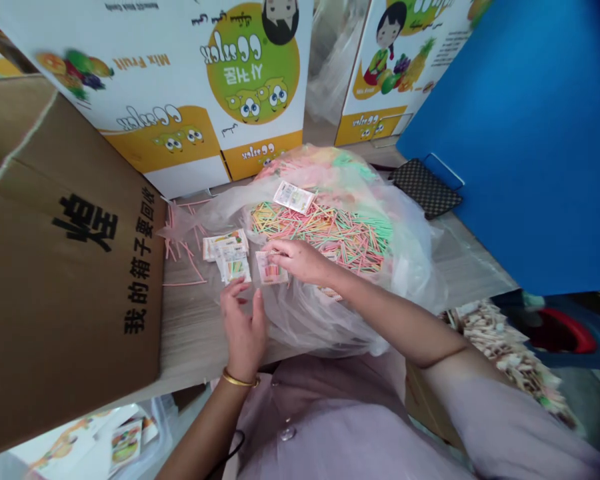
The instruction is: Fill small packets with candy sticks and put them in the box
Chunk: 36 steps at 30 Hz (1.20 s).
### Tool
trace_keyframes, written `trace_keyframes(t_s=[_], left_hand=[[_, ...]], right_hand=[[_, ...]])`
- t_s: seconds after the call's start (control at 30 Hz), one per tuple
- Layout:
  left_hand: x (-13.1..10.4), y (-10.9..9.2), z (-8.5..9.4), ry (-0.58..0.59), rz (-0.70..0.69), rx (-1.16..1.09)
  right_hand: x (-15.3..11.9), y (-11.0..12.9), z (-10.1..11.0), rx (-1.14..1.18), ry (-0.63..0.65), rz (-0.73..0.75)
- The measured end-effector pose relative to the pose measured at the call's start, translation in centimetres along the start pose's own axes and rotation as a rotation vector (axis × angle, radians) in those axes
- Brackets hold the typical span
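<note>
My right hand [303, 260] has its fingers closed on a small printed packet [271, 272] of coloured candy sticks, at the left edge of the clear plastic bag [410, 233]. Just left of it my left hand [245, 325] is open, thumb and fingers apart, fingertips close to a small pile of similar packets [234, 263] on the table. Whether they touch the pile is hard to see. Inside the opened bag lie loose pink, yellow and green candy sticks [330, 230]. Another packet [294, 197] rests on top of them.
A brown carton [95, 267] stands on the left of the table [190, 333]. White-and-yellow printed boxes [170, 80] line the back. A dark checked wallet [425, 187] lies by a blue panel [525, 147]. Pink sticks [185, 247] are scattered beside the carton. Many packets [510, 353] lie lower right.
</note>
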State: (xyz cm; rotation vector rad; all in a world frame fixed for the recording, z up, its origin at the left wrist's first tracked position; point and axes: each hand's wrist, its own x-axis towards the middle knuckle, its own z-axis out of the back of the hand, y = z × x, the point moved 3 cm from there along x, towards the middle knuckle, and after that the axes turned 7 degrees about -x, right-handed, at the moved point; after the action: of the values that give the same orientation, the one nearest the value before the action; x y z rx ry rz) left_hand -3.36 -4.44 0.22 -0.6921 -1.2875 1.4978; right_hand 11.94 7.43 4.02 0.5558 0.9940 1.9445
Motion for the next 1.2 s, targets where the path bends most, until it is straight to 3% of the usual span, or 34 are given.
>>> trace_keyframes(t_s=[0.07,0.13,0.23,0.3,0.4,0.47,0.53,0.67,0.77,0.9,1.0,1.1,1.2], left_hand=[[-0.5,0.2,0.7,0.026,-0.257,0.228],[-0.8,1.0,0.5,0.198,-0.377,0.384],[-0.7,2.7,-0.1,0.311,-0.363,0.573],[-0.3,3.6,-0.2,0.312,-0.338,0.633],[0.0,4.1,-0.1,0.326,-0.338,0.650],[0.1,4.1,0.0,0.313,-0.337,0.645],[0.1,3.9,0.0,0.294,-0.329,0.635],[0.2,3.3,-0.6,0.269,-0.323,0.642],[0.7,2.4,-1.1,0.242,-0.345,0.655],[0.9,0.6,-1.8,0.269,-0.425,0.567],[-0.9,-1.0,-3.3,0.431,-0.567,0.447],[-4.2,-1.6,-5.9,0.773,-0.727,0.406],[-6.3,-1.1,-8.2,0.947,-0.748,0.455]], right_hand=[[2.1,0.3,-2.0,0.015,0.017,0.008],[4.3,0.8,-4.2,0.029,0.078,0.039],[6.4,1.5,-5.4,-0.013,0.005,0.065],[6.2,1.4,-4.1,-0.058,-0.116,0.071],[3.0,-0.3,0.3,-0.157,-0.247,0.024],[-0.5,-2.3,3.5,-0.299,-0.396,-0.109],[-4.2,-4.5,5.3,-0.495,-0.476,-0.241],[-8.7,-8.1,3.8,-0.728,-0.391,-0.388],[-9.3,-9.2,2.1,-0.744,-0.352,-0.399],[-9.7,-9.4,2.5,-0.724,-0.391,-0.444],[-10.4,-9.6,3.0,-0.737,-0.358,-0.483],[-10.6,-9.8,2.7,-0.685,-0.280,-0.454],[-10.4,-9.8,2.4,-0.662,-0.294,-0.430]])
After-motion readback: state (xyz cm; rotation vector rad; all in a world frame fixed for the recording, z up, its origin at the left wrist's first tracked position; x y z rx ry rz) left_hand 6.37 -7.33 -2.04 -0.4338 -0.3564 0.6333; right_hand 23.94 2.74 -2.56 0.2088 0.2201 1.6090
